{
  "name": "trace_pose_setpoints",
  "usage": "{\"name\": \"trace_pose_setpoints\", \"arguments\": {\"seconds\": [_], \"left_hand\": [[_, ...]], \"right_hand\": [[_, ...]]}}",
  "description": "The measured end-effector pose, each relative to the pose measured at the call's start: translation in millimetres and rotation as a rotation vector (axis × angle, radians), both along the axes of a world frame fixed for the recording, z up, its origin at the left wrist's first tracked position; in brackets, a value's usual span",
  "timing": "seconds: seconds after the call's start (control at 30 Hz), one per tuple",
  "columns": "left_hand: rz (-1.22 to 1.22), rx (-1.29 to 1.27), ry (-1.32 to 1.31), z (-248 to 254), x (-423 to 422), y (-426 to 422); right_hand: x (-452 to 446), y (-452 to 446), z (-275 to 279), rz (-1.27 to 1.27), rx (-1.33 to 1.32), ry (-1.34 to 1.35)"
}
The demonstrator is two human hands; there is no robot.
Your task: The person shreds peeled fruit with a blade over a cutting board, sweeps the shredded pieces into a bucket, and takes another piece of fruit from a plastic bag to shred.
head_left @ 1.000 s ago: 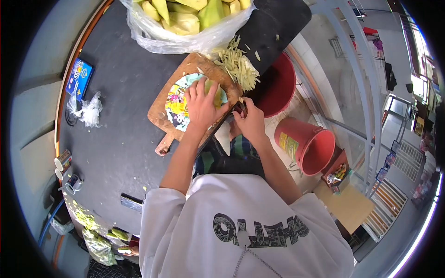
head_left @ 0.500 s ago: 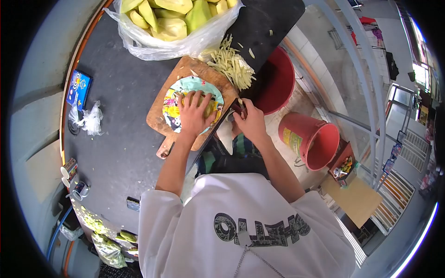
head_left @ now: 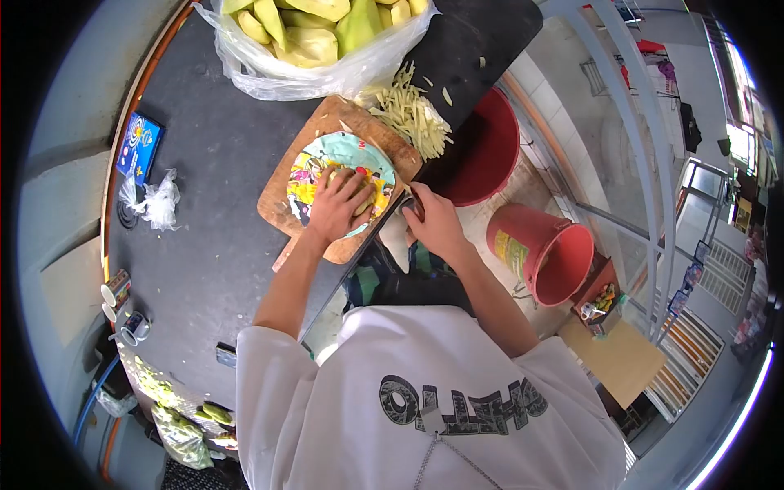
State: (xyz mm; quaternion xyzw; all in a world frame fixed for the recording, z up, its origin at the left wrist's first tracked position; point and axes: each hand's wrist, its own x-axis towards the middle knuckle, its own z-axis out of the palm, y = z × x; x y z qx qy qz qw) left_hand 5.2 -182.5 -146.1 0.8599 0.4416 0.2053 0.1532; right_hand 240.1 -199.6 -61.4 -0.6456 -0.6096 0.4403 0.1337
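Note:
My left hand (head_left: 336, 206) is closed over a yellowish piece of fruit (head_left: 362, 198), mostly covered by the fingers. The piece rests on a round, brightly printed plate (head_left: 335, 145), which sits on a wooden cutting board (head_left: 278, 200) with its handle towards me. At the board's right edge my right hand (head_left: 437, 219) is closed around a dark-handled tool (head_left: 414, 202), largely hidden by the fingers. Just below it hangs a whitish pointed shape (head_left: 395, 243); whether it belongs to the tool I cannot tell. Pale cut strips (head_left: 412, 114) are heaped beyond the board.
A plastic bag (head_left: 278, 82) of peeled fruit pieces (head_left: 314, 45) stands at the far side of the dark table (head_left: 212, 204). Red buckets (head_left: 494, 151) (head_left: 563, 261) are on the right. A blue box (head_left: 140, 147), crumpled plastic (head_left: 162, 200) and cups (head_left: 135, 327) lie left.
My left hand has shifted slightly left and towards me on the plate, its fingers more curled around the fruit piece. The right hand has moved slightly left and stays closed at the board's edge.

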Motion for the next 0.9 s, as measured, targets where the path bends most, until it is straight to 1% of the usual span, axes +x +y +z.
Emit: {"name": "trace_pose_setpoints", "arguments": {"seconds": [0.07, 0.17, 0.2, 0.27, 0.3, 0.33, 0.37, 0.4, 0.47, 0.53, 0.57, 0.63, 0.67, 0.73, 0.77, 0.83, 0.9], "left_hand": [[-0.107, 0.011, 0.016, -2, -4, 3], [-0.089, 0.007, 0.025, 7, -1, 5], [-0.09, 0.008, 0.029, 16, -1, 3], [0.144, -0.023, -0.07, 39, -2, -6], [0.244, -0.039, -0.142, 43, -2, -13], [0.236, -0.043, -0.14, 42, -2, -25], [0.328, -0.08, -0.114, 36, -2, -37], [0.424, -0.115, -0.088, 40, 0, -41], [0.422, -0.145, -0.091, 46, 10, -48], [0.501, -0.228, -0.105, 46, 23, -54], [0.523, -0.212, -0.095, 44, 26, -54], [0.516, -0.189, -0.075, 46, 29, -50], [0.511, -0.171, -0.056, 47, 30, -49], [0.51, -0.202, -0.073, 49, 32, -48], [0.504, -0.224, -0.04, 50, 32, -47], [0.489, -0.242, -0.007, 49, 31, -42], [0.475, -0.258, -0.006, 47, 29, -39]], "right_hand": [[1, -2, 2, 0.023, -0.011, 0.031], [-6, 0, 6, 0.104, -0.004, 0.037], [-8, 1, 5, 0.13, -0.021, -0.009], [-8, 0, 0, 0.149, -0.037, -0.057], [-8, -2, -6, 0.182, 0.003, -0.121], [-10, -4, -7, 0.214, 0.042, -0.183], [-11, -3, -8, 0.207, 0.042, -0.18], [-13, 1, -5, 0.236, 0.059, -0.22], [-20, 7, 1, 0.26, 0.07, -0.251], [-24, 13, 6, 0.329, 0.031, -0.246], [-26, 13, 8, 0.326, 0.034, -0.245], [-29, 11, 11, 0.395, -0.057, -0.315], [-29, 10, 10, 0.386, -0.058, -0.317], [-25, 10, 7, 0.404, -0.063, -0.306], [-24, 11, 6, 0.395, -0.061, -0.307], [-23, 13, 5, 0.447, 0.048, -0.346], [-24, 17, 5, 0.435, 0.06, -0.327]]}}
